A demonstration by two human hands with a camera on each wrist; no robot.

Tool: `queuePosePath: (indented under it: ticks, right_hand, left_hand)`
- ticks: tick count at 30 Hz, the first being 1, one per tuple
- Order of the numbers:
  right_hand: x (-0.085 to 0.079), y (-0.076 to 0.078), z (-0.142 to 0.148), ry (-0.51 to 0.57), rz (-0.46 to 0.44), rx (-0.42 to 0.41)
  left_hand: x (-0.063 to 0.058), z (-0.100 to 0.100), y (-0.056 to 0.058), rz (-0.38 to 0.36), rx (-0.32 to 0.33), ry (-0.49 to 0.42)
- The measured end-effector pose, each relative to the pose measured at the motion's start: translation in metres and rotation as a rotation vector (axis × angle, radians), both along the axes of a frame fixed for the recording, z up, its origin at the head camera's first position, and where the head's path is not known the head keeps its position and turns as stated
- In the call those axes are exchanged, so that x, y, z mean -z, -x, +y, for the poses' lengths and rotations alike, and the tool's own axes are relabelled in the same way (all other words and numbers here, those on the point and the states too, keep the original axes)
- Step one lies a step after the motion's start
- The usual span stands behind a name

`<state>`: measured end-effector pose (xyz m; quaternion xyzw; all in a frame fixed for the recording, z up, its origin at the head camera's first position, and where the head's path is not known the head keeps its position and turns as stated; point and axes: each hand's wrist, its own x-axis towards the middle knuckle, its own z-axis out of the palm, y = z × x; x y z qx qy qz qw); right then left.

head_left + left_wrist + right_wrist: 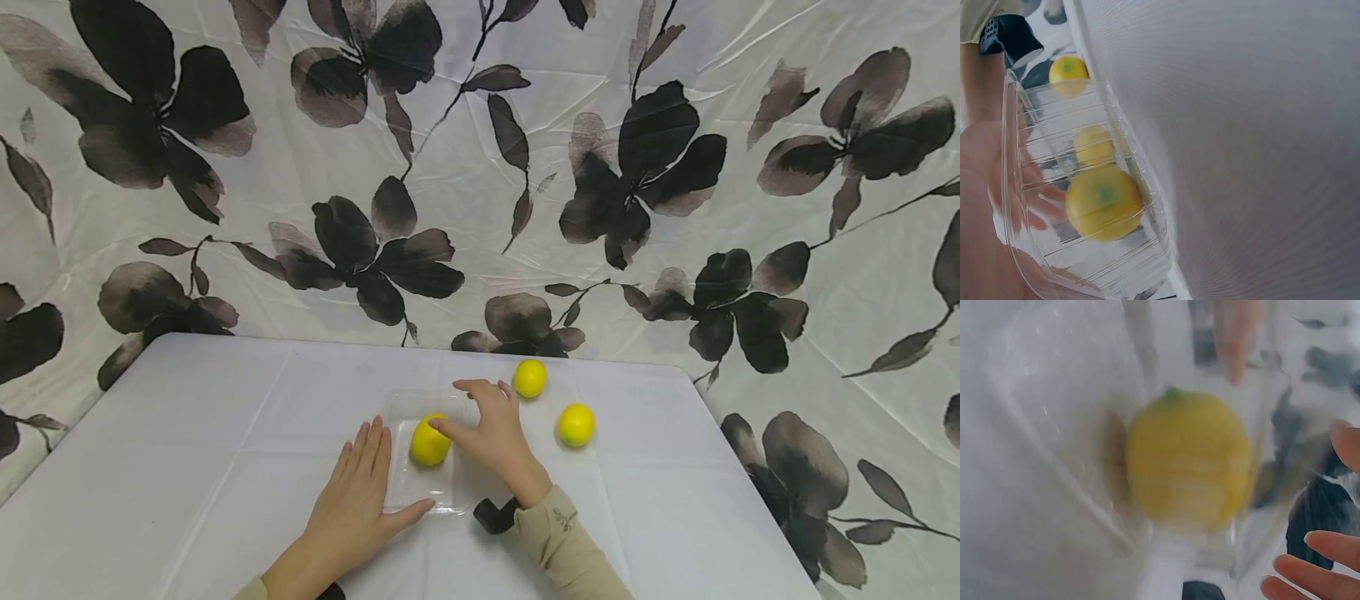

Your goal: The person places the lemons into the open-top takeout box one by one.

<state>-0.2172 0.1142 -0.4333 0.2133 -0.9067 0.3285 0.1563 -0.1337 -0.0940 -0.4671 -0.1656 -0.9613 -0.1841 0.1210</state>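
A clear plastic container [450,487] lies on the table with one yellow lemon [430,443] inside it. My left hand [348,504] rests flat along the container's left side, fingers straight and thumb spread toward the near rim. Over the container's right side is my right hand [495,429], its fingers spread apart and gently bent. Its thumb overlaps the lemon in the head view. The right wrist view shows the lemon [1188,462], with a green tip, through the clear wall, and fingers [1316,575] spread beyond it. Nothing is gripped by either hand.
Two more lemons sit on the white table [187,467] to the right: one lemon [530,379] near the back edge, another lemon [576,425] closer to me. A black wrist-worn device [495,517] is at my right cuff. Behind the table hangs a floral cloth [487,183].
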Motion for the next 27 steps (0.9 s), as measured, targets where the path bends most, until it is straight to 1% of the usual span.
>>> queuePosePath:
  ticks: [4,8,16,20,23,27]
  right_hand:
    - [-0.001,0.004,0.015,0.037,-0.011,0.026]
    - [-0.002,0.006,0.032,0.049,0.006,0.056]
    - [-0.005,0.008,0.074,0.066,0.024,0.163]
    - [-0.002,0.009,0.098,0.080,0.017,0.207]
    - [0.001,0.009,0.115,0.100,-0.025,0.228]
    - [0.009,0.009,0.135,0.144,-0.125,0.258]
  left_hand:
    - [0.000,0.001,0.000,-0.008,0.003,-0.004]
    - [0.001,0.000,0.000,-0.003,-0.004,0.003]
    - [0.001,0.000,-0.001,-0.024,-0.003,-0.007]
    - [0.001,-0.001,-0.001,-0.021,-0.001,-0.010]
    - [0.001,-0.001,-0.001,-0.014,0.002,-0.012]
    - [0.001,0.000,-0.002,-0.021,0.006,-0.013]
